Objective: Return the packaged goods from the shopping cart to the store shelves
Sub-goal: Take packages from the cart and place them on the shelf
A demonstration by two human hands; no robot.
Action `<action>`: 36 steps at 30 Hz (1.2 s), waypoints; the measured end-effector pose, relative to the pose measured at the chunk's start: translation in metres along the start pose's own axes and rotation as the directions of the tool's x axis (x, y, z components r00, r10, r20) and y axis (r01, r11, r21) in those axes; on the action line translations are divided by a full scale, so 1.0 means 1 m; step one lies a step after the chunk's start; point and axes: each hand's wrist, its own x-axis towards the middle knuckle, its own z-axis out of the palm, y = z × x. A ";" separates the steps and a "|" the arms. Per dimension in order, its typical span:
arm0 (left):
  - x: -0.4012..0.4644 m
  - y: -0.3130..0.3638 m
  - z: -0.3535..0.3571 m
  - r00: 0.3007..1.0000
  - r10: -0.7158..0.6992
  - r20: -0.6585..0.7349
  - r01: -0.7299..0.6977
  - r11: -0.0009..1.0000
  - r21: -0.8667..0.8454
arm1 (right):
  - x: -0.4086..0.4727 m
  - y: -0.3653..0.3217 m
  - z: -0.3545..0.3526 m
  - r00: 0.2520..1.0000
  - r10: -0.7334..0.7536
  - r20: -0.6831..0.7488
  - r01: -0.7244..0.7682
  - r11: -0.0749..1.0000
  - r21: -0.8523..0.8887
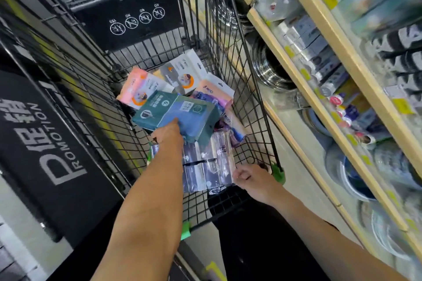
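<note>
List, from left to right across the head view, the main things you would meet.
Black promotion sign → left hand holding teal package → right hand at the wire shopping cart → wooden store shelves.

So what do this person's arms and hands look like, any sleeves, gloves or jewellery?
Both forearms are bare, with no sleeves in view and no gloves. The left hand and right hand show no watch or bracelet. The picture is too blurred to tell whether any ring is worn.

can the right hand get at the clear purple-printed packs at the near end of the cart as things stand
Probably yes. The right hand is already at the edge of the clear packs, with nothing lying on that side; the left hand and its teal package sit farther up.
</note>
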 end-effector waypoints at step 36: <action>-0.368 0.041 0.154 0.239 0.416 0.878 -0.743 0.660 -0.110 | -0.236 0.153 -0.222 0.293 0.309 -0.905 0.825 0.396 0.402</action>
